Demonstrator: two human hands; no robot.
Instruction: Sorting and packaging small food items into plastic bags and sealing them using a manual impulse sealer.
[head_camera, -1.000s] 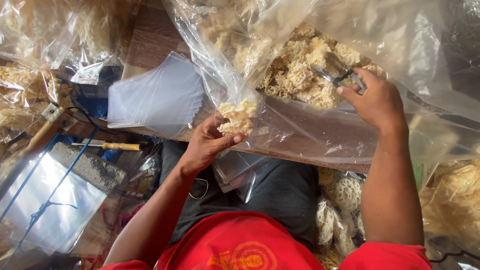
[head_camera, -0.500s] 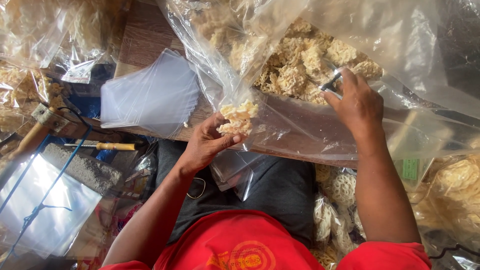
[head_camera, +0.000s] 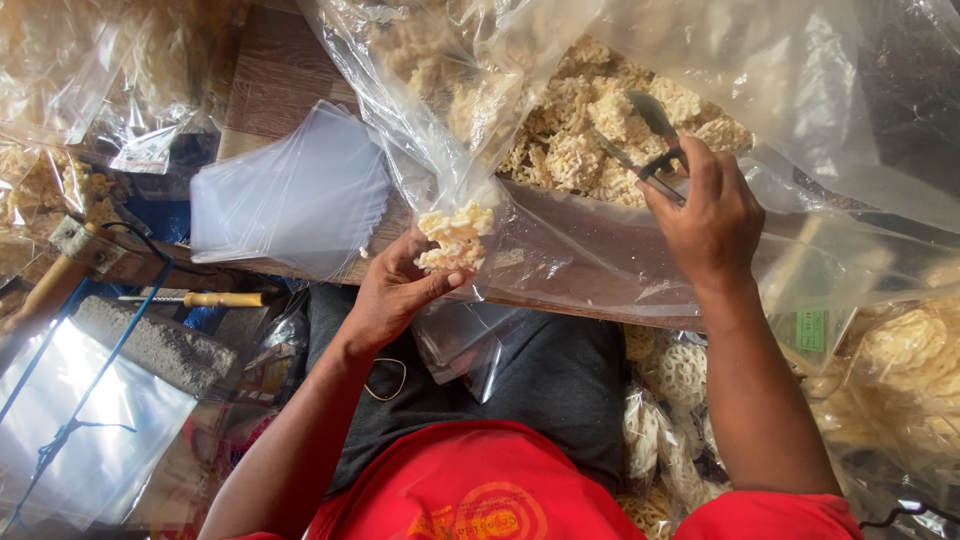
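Metal tongs (head_camera: 640, 140) in right grip (head_camera: 705, 205)

Big bag (head_camera: 800, 90): clear plastic film, glossy, creased. Crackers (head_camera: 580, 140) inside it: pale, dry, rough lattice texture. Tongs (head_camera: 650, 150) in my right hand (head_camera: 715, 215): bare metal, dull sheen. Small bag (head_camera: 470, 190) in my left hand (head_camera: 395, 295): thin, shiny plastic. Stack of empty bags (head_camera: 290, 195): smooth, slightly cloudy plastic. Bench (head_camera: 280, 70): brown wood grain, matt. My shirt (head_camera: 480, 490): red cloth, matt.
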